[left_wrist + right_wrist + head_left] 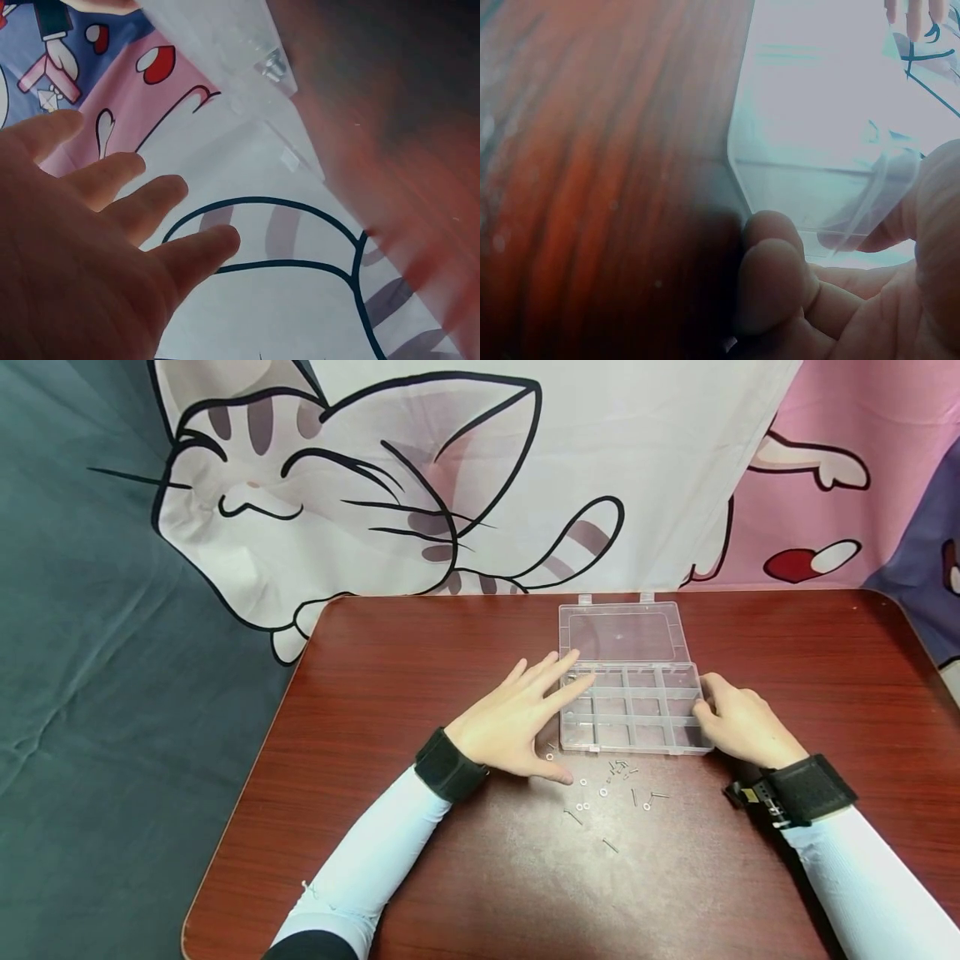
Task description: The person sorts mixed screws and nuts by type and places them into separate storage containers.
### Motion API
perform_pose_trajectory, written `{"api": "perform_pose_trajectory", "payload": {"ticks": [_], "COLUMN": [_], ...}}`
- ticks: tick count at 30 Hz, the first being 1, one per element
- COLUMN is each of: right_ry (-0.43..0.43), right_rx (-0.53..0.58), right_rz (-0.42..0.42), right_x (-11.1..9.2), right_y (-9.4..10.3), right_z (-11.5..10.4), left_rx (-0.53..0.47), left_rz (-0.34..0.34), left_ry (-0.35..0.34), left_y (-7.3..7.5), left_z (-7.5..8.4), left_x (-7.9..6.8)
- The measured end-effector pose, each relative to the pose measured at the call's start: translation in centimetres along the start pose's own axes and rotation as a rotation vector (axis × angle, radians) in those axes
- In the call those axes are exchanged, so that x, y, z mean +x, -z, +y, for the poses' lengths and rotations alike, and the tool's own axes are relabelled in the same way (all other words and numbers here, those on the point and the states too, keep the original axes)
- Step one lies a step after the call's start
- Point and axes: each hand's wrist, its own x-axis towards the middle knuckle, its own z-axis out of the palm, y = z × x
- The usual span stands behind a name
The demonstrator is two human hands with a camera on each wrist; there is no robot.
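A clear plastic compartment box (637,749) lies on the table with its hinged lid (626,637) folded back, away from the person. My left hand (517,718) is spread over the box's left edge, fingers straight and apart, holding nothing. In the left wrist view, some small metal pieces (271,64) show through the clear plastic. At the opposite side, my right hand (750,722) grips the box's right edge. The right wrist view shows curled fingers (772,281) at the bottom of the box wall (802,195), with the thumb partly seen through the plastic.
Several small screws (611,845) and washers (603,792) lie scattered on the brown table (480,893) in front of the box. A curtain with a cartoon cat (300,543) hangs right behind the table's far edge.
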Motion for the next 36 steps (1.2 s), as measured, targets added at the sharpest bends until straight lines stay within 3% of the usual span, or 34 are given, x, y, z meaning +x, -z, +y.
{"api": "perform_pose_trajectory", "payload": {"ticks": [11,20,27,36], "right_ry": [-0.009,-0.003,-0.002,-0.009], "right_rx": [0.014,0.012,0.014,0.021], "right_rz": [-0.016,-0.008,-0.012,-0.022], "right_x": [0.1,0.1,0.1,0.1], "right_y": [0.0,0.1,0.1,0.0], "right_z": [0.1,0.2,0.1,0.0], "left_rx": [-0.022,0.032,0.098,0.202], "left_rz": [0.048,0.096,0.086,0.022], "left_ry": [-0.139,-0.231,-0.221,-0.195], "left_y": [-1.0,-1.7,-2.7,-4.0], "left_z": [-0.1,0.3,0.4,0.9], "left_x": [-3.2,-3.7,-3.5,-3.1]}}
